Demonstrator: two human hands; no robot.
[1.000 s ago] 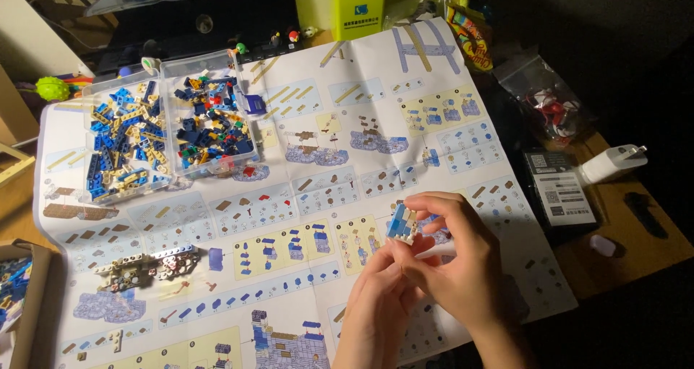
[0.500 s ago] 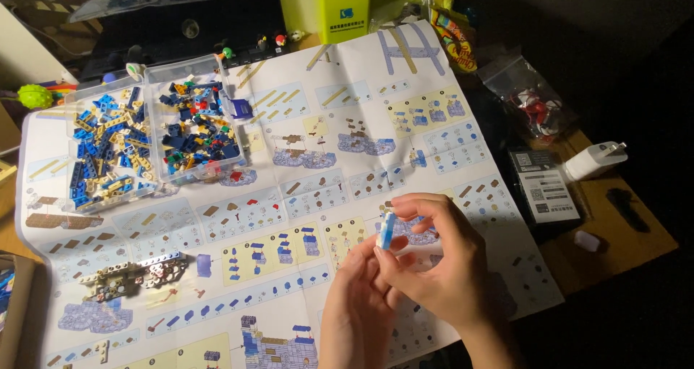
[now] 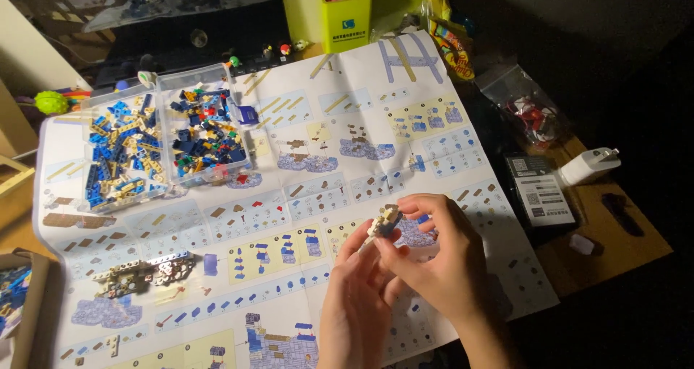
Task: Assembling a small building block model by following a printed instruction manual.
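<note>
Two hands meet over the lower right part of the instruction sheet (image 3: pixel 303 195), and I read them as sharing one small brick assembly (image 3: pixel 384 221), tan with a blue part. My right hand (image 3: pixel 441 264) wraps round from the right, fingers curled over the top and closed on the piece. My left hand (image 3: pixel 358 297) comes up from below, fingertips pinching its lower left edge. The piece sits in the air above the sheet, not resting on it.

Risks as I judge them:
- The grip is fingertip only. Too hard a press could pop a brick off, and it would land among the printed steps where a small part is hard to spot.
- Light is low and the piece is small; I cannot tell how its parts are joined, so a misaligned stud is possible.
- The two clear trays (image 3: pixel 163 141) of loose bricks lie well apart at upper left; a reach across could drag the sheet and shift the grey-and-tan build (image 3: pixel 141 273) lying at lower left.

Against half a second ago: the blue end stood upright between my fingers; now the piece is turned, with tan uppermost. Both hands have stayed over the same patch of sheet. Nothing else on the worktop (image 3: pixel 614 232) appears moved.
</note>
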